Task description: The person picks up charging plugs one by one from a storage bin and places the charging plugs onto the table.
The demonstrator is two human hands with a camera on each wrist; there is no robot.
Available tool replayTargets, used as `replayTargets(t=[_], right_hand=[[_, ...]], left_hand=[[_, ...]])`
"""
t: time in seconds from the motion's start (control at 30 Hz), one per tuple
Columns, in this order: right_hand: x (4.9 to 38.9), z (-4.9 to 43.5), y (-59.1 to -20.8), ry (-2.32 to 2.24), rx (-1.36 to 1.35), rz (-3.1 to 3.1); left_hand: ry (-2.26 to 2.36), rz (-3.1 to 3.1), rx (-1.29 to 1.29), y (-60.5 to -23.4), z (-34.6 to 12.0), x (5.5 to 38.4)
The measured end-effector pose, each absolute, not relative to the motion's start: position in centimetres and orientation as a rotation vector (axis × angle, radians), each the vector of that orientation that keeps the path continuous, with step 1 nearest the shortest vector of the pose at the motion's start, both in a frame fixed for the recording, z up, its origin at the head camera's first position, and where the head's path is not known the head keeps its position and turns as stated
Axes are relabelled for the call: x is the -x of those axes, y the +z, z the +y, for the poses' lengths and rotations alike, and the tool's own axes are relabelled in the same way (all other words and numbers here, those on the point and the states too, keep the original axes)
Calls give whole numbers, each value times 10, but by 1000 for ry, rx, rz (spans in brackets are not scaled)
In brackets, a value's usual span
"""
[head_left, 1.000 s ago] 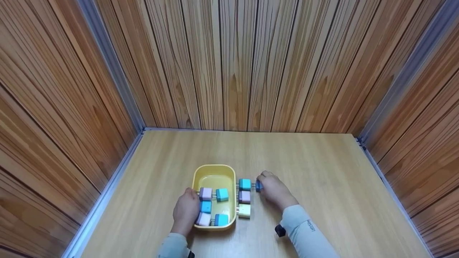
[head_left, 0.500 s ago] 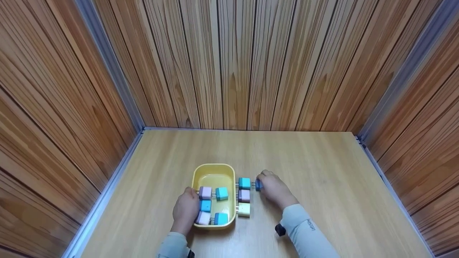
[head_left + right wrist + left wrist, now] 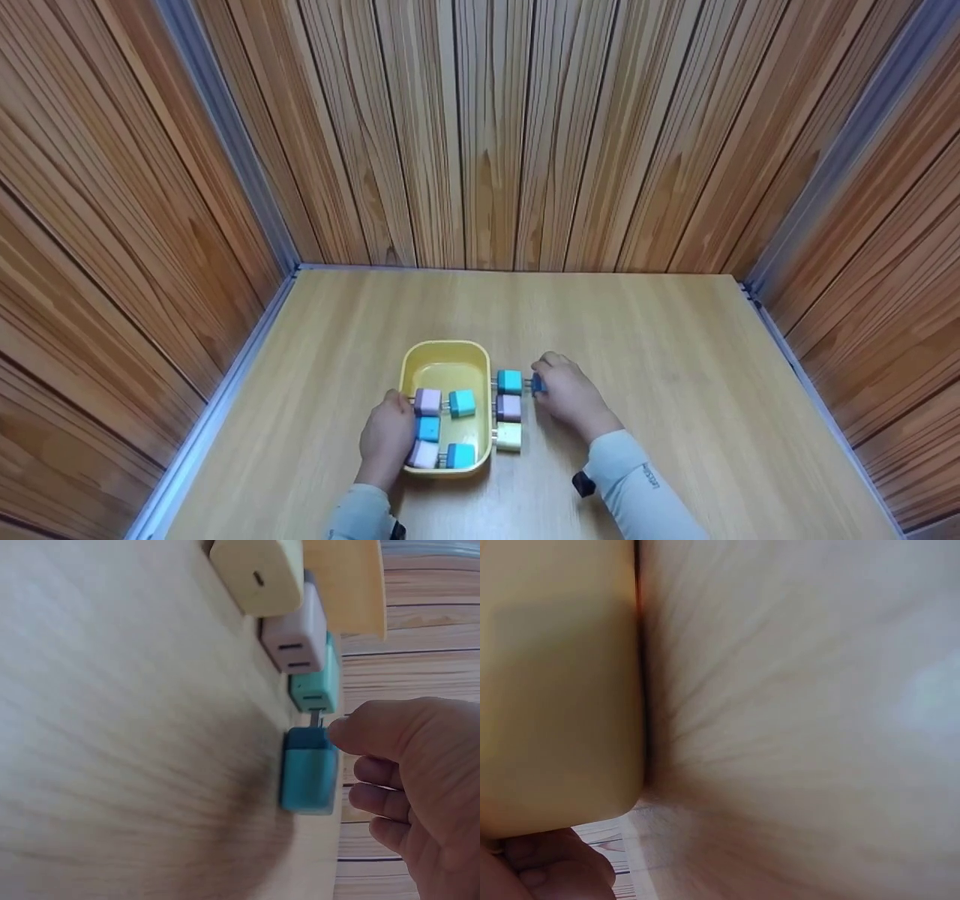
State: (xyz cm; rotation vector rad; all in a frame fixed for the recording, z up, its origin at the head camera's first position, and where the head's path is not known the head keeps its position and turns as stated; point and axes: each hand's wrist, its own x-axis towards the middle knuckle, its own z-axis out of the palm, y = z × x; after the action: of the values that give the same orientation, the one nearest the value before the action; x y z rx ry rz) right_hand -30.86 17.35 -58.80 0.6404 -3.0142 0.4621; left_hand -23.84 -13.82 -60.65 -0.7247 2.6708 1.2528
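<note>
My left hand grips the left side of a yellow plastic tray; its curled fingers show past the tray wall in the left wrist view. My right hand pinches a blue charger plug lying on the table, thumb at its dark end. Its prongs point at a teal plug beside the tray. Below that one, a lilac plug and a pale yellow plug line the tray's right side, prongs toward it. The right fingertips are partly hidden by the blue plug.
Inside the tray lie several plugs, among them a lilac plug, a teal plug and a blue plug. The wooden tabletop is bounded by plank-patterned walls at the back and both sides.
</note>
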Motion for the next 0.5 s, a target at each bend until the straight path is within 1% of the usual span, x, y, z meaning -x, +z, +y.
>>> replayTargets(t=[0.33,0.5], right_hand=[[293,157,-587,625,-612,-2964],[284,146,-580,664,-585,-3005]], left_hand=[[1220,2695,708,-606,-139,240],[1255,2657,720,-605,-139,238]])
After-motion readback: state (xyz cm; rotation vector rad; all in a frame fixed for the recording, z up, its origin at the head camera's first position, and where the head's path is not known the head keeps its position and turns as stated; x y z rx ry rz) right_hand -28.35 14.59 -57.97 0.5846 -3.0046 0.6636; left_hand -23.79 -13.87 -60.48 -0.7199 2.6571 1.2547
